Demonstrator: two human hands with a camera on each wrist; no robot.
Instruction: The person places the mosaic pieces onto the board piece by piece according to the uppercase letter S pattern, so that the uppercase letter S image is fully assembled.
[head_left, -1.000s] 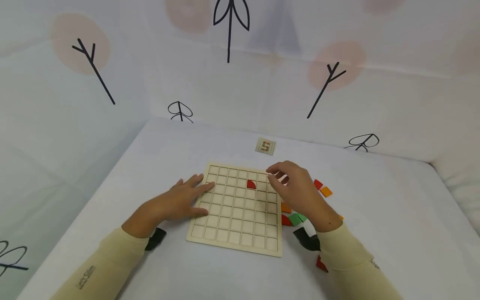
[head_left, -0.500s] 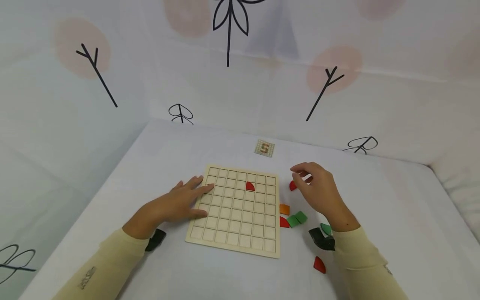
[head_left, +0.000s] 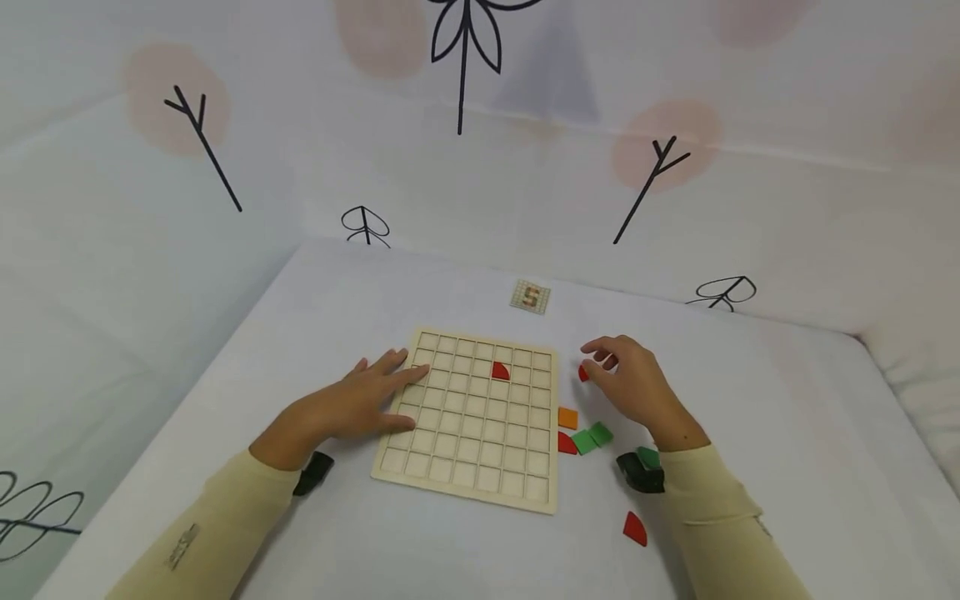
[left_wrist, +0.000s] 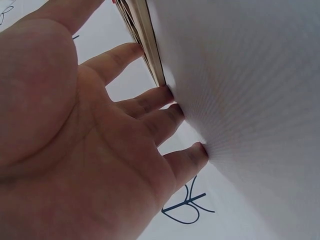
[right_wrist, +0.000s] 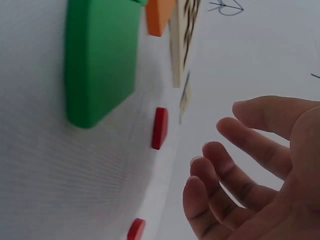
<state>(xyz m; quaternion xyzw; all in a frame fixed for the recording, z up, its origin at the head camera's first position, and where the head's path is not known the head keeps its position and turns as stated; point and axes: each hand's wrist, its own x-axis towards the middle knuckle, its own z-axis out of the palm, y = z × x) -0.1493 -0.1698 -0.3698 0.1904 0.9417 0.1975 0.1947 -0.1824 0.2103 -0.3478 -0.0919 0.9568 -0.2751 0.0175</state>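
Change: right hand (head_left: 633, 383) is off the board's far-right corner, where it was a second ago; now it's over the loose pieces, a touch lower than half a second back. Left hand (head_left: 356, 407) is unchanged: fingers spread wide, thumb and index on the grid board (head_left: 467, 428), the rest at or past its left edge. My read: left steadies the board, right is between placements, in among the loose pieces.

Right fingers: loosely bent, small gap thumb to index, nothing held. Loose red quarter-round (head_left: 582, 374) is right by the thumb tip; can't tell from above if they touch, but from the wrist side the fingers look clear.

One seated red quarter-round (head_left: 500, 371) sits in a cell, between left index and right fingertips.

Nearer the person than the right fingertips: orange tile (head_left: 567, 418) by the board edge, low red quarter-round (head_left: 566, 443), two green tiles (head_left: 583, 442), dark green piece (head_left: 648, 457) half hidden at the wrist, near red quarter-round (head_left: 635, 528). Pattern card (head_left: 530, 297) lies beyond both hands' fingertips.

Materials: board looks like pale wood, ridged square cells. Pieces thick, flat, matte, crisp edges. Cloth (head_left: 735, 383) white, smooth.
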